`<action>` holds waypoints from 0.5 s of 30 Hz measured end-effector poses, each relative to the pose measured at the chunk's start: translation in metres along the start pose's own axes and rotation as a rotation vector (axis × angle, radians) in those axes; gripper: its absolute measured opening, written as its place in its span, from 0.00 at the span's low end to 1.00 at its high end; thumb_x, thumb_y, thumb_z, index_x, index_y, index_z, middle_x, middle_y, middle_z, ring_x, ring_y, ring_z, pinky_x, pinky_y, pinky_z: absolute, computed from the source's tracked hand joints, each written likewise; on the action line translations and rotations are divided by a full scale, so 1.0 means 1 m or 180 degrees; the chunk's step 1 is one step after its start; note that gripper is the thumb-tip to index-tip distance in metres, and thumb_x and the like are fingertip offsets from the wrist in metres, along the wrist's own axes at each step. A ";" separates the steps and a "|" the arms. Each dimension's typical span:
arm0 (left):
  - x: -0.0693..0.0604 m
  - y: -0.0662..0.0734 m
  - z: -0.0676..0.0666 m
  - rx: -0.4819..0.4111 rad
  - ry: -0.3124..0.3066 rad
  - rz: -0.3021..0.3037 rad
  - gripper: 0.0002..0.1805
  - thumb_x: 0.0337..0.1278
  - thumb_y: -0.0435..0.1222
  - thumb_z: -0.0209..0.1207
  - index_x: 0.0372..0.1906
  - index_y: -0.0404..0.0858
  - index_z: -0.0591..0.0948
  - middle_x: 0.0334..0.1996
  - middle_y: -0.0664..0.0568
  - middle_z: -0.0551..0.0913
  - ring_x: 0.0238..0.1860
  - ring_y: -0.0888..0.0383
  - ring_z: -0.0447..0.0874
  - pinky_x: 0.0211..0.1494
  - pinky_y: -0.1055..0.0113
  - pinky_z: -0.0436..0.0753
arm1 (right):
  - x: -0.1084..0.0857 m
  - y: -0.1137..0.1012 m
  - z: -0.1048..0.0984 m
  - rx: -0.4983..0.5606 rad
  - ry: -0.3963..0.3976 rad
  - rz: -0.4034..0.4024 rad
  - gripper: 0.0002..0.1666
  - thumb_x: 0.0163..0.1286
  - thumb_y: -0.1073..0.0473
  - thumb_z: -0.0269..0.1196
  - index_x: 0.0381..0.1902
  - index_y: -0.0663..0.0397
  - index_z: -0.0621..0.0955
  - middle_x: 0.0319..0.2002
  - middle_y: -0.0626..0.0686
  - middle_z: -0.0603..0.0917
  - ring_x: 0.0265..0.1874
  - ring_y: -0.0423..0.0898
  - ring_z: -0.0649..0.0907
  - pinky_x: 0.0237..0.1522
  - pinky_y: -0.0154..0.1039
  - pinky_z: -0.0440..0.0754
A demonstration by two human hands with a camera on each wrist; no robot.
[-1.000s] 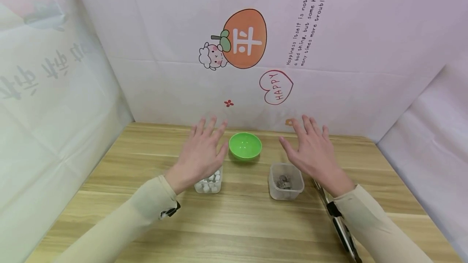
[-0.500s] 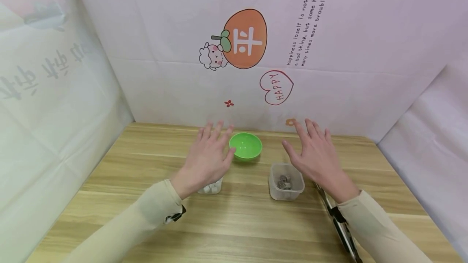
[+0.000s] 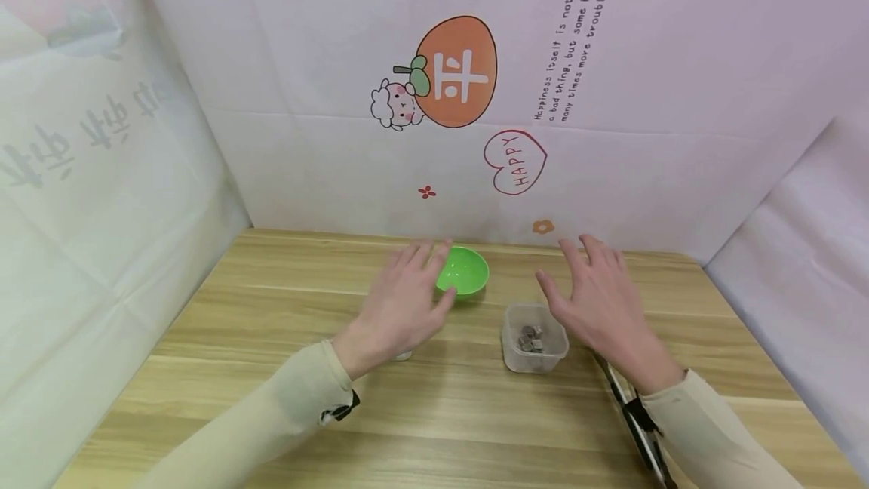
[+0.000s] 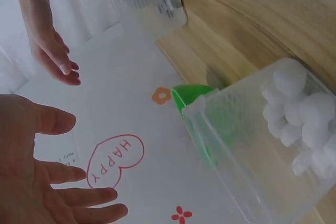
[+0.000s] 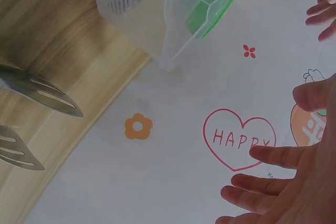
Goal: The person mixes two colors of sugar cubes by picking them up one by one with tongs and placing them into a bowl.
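Observation:
My left hand (image 3: 400,308) hovers over the left side of the wooden table with fingers spread, holding nothing. Beneath it, a clear plastic container (image 4: 257,150) of white lumps (image 4: 315,119) is mostly hidden in the head view. Behind that hand stands a green bowl (image 3: 468,275), partly covered by its fingers. To the right sits a second clear container (image 3: 532,362) with several grey metallic pieces (image 3: 529,339) inside. Just right of it my right hand (image 3: 606,308) is held in the air, fingers extended and nothing in its grasp. Metal tongs (image 3: 637,422) with slotted ends lie under the right forearm.
The wood-grain table (image 3: 468,429) ends at a printed white backdrop (image 3: 326,164) behind the bowl. White sheets hang at the left (image 3: 136,247) and right (image 3: 781,247) sides.
My left hand has moved right and slightly nearer, covering more of the white-lump container and part of the bowl. The right hand has shifted slightly right and nearer. The containers stay put.

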State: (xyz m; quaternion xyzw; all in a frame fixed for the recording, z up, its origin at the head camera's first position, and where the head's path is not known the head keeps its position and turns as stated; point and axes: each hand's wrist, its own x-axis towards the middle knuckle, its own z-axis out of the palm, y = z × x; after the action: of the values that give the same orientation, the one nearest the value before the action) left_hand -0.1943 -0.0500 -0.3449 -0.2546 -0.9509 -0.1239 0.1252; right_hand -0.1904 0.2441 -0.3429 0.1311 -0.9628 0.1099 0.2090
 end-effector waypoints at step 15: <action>-0.002 0.017 0.012 -0.0680 0.0113 0.0170 0.48 0.65 0.49 0.71 0.81 0.37 0.62 0.74 0.42 0.71 0.71 0.45 0.73 0.75 0.54 0.75 | -0.017 0.002 -0.007 0.0129 -0.0138 0.0170 0.37 0.82 0.43 0.55 0.72 0.68 0.72 0.67 0.73 0.71 0.64 0.71 0.72 0.49 0.76 0.80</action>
State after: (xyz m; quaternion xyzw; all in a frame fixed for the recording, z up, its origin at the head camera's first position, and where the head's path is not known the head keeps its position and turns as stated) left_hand -0.1859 -0.0331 -0.3540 -0.2895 -0.9228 -0.2257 0.1174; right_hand -0.1732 0.2512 -0.3446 0.1119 -0.9679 0.1321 0.1825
